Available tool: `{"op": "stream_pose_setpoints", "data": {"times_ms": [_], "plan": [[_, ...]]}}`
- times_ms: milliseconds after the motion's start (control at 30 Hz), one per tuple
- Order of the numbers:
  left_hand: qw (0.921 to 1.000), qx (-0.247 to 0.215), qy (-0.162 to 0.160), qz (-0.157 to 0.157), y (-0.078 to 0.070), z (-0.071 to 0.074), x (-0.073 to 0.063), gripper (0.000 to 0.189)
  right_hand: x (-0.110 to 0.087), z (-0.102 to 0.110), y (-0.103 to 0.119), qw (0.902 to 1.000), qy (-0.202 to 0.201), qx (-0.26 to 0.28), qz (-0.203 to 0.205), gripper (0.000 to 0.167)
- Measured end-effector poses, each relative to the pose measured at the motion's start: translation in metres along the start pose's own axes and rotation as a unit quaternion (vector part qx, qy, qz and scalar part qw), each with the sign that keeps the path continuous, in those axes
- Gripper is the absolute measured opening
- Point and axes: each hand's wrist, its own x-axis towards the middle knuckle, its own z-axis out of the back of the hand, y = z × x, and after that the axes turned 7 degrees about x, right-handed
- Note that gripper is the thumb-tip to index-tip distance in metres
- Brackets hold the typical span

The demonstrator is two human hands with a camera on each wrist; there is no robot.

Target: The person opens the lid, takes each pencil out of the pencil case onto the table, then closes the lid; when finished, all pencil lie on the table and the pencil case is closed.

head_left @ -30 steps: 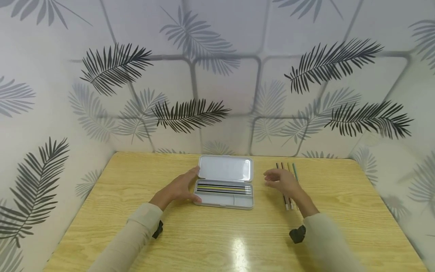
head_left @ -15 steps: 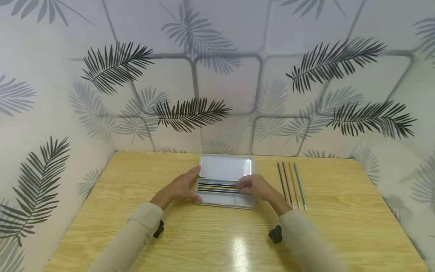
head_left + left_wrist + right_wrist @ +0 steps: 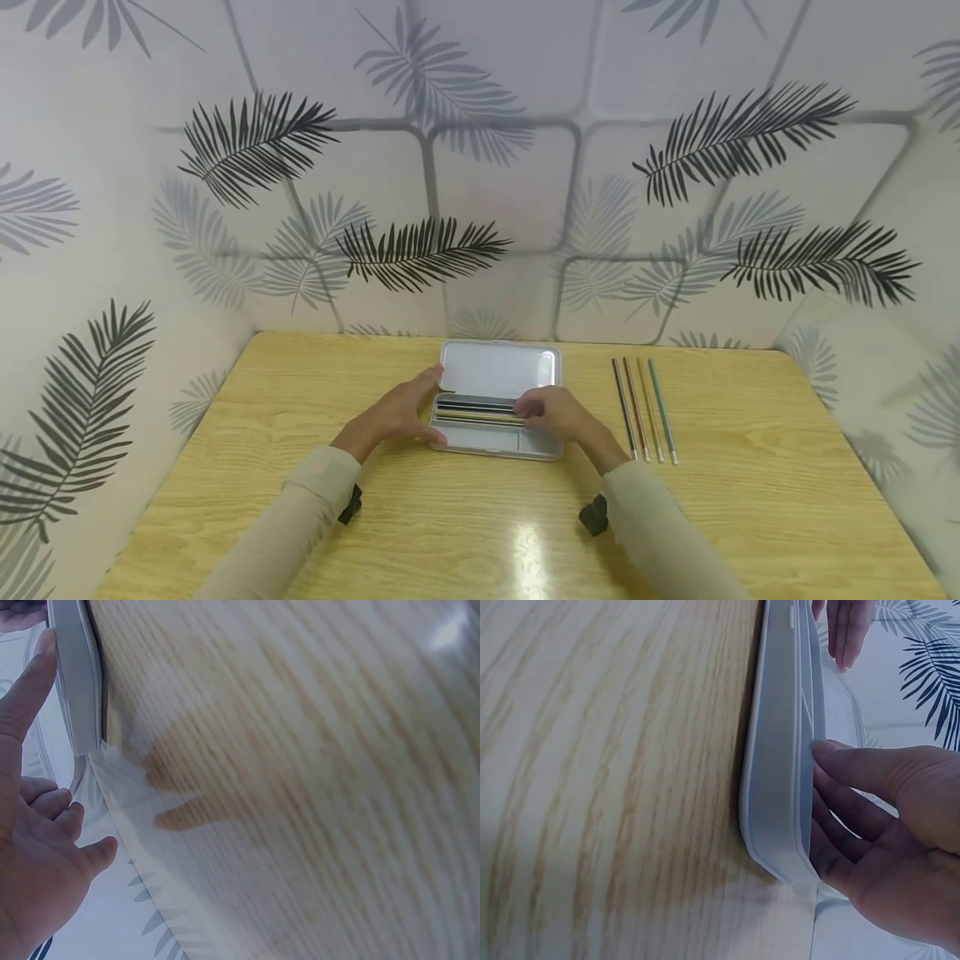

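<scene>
A pale grey pencil case [image 3: 498, 455] lies on the table with its lid [image 3: 491, 369] folded back. Dark and yellow pencils [image 3: 472, 412] lie lengthwise in its rear compartment. My left hand [image 3: 397, 417] spans the case's left end, its straight thumb [image 3: 30, 686] against the front corner and its fingers by the lid. At the right end, my right hand [image 3: 558, 414] dips over the rim and pinches at the pencils' ends. In the right wrist view, its thumb [image 3: 855, 765] and curled fingers go inside the case, where the tips are hidden.
To the right of the case, several pencils [image 3: 641, 408] with white-tipped ends lie side by side on the wooden table [image 3: 465, 525]. The front compartment of the case has a small divider. Leaf-patterned walls [image 3: 495, 200] stand behind and beside the table.
My right hand has moved left from over the loose pencils into the case. Pencils inside have shifted slightly under its fingers. My left hand has stayed in place.
</scene>
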Motion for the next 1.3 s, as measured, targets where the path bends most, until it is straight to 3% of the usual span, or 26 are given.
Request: {"op": "stream_pose_setpoints", "data": {"times_ms": [367,500,700,1100,1300], "plan": [[1.0,0.001,0.0,0.006,-0.002,0.0,0.0,0.123,0.002,0.0,0.0,0.9995,0.016,0.007,0.027,0.019],[1.0,0.002,0.0,0.003,-0.002,-0.001,-0.001,0.122,0.002,-0.001,0.0,0.9995,0.013,0.019,0.02,0.019],[1.0,0.002,-0.002,0.003,-0.002,-0.001,-0.002,0.122,0.002,-0.004,0.002,0.9998,0.007,-0.011,0.011,0.015],[1.0,0.0,0.0,0.003,-0.004,0.0,-0.002,0.121,-0.001,0.004,-0.001,0.9972,0.058,-0.004,0.046,0.026],[1.0,-0.001,0.003,0.007,-0.004,0.0,-0.001,0.121,-0.003,0.009,-0.002,0.9981,0.036,0.006,0.05,0.027]]}}
